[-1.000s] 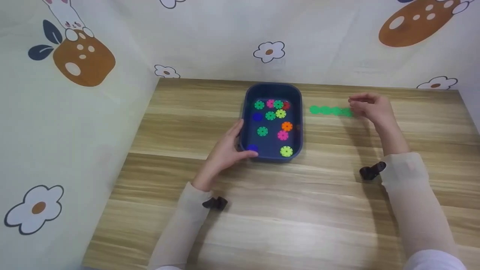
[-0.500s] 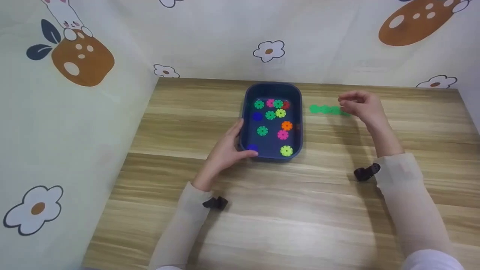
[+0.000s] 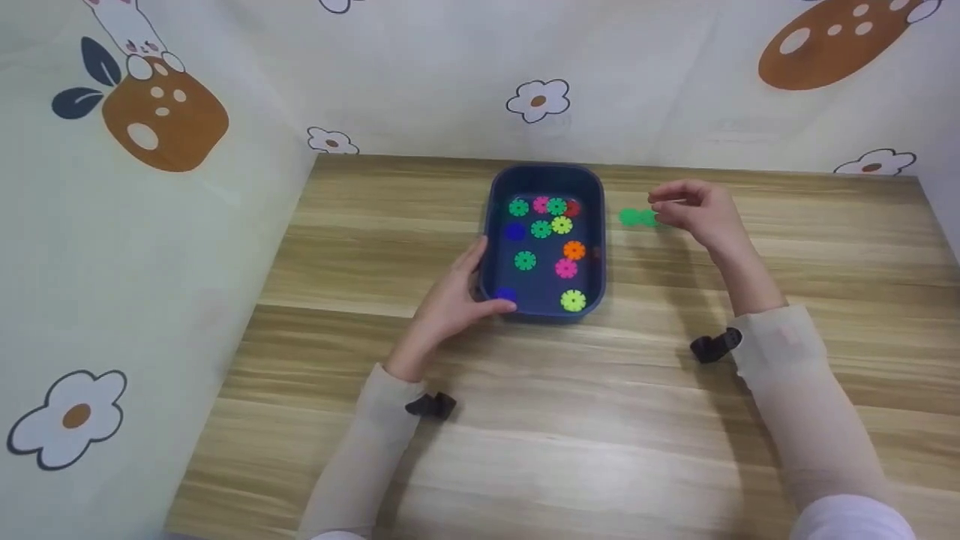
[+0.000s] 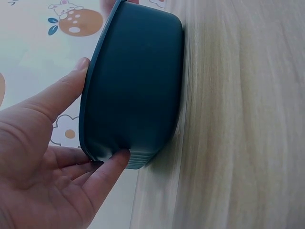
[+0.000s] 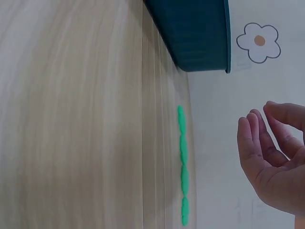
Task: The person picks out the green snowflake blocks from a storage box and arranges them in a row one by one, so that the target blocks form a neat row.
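My left hand [image 3: 444, 306] grips the near left corner of a dark blue plastic box [image 3: 544, 316]. In the left wrist view its thumb and fingers lie around the corner of the box wall [image 4: 136, 81]. Inside the box several toothed snowflake discs lie scattered, among them an orange disc [image 3: 574, 250] and a yellow disc [image 3: 573, 301]. Right of the box, a row of green discs [image 3: 636, 217] lies on the table, partly hidden by my right hand [image 3: 701, 214]. That hand hovers above the row [image 5: 184, 164], fingers loosely bent, nothing between thumb and fingertips.
The wood-grain table [image 3: 525, 420] meets a patterned cloth wall [image 3: 420, 82] just behind the box, and another cloth wall [image 3: 150, 285] stands at the left. Black camera mounts [image 3: 431, 406] stick out from both sleeves.
My right hand has moved left along the green row, from its right end toward the box, covering more of it. The left hand and the box have stayed in place.
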The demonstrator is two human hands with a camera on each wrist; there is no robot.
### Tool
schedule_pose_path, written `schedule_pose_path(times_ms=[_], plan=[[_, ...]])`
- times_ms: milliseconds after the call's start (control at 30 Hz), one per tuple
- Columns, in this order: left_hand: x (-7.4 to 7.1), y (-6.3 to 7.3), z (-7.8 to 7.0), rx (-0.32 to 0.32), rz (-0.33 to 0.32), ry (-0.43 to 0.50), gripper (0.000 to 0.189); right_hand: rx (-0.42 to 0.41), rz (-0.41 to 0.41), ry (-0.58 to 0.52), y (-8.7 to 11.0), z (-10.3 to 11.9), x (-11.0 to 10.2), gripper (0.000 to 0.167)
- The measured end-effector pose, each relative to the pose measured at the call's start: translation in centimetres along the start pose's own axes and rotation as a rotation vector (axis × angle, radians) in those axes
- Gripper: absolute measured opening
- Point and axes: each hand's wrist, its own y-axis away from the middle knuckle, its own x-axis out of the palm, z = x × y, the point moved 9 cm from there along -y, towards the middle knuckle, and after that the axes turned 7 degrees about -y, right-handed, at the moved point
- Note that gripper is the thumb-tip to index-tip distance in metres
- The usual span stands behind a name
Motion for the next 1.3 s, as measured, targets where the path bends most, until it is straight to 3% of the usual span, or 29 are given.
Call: schedule_pose_path(times_ms=[233,767,1033,1300], plan=[[0.0,0.0,0.0,0.007,-0.005,0.032,0.108,-0.034,0.079,0.004,-0.2,0.4,2.2,0.02],[0.0,0.0,0.0,0.004,-0.011,0.042,0.107,-0.043,0.134,0.056,-0.3,1.0,7.4,0.03],[0.0,0.0,0.0,0.008,-0.009,0.016,0.107,-0.023,0.167,0.126,-0.2,1.0,10.2,0.03],[-0.1,0.0,0.0,0.026,-0.022,0.041,0.106,-0.062,0.209,0.133,-0.4,1.1,12.9,0.027]])
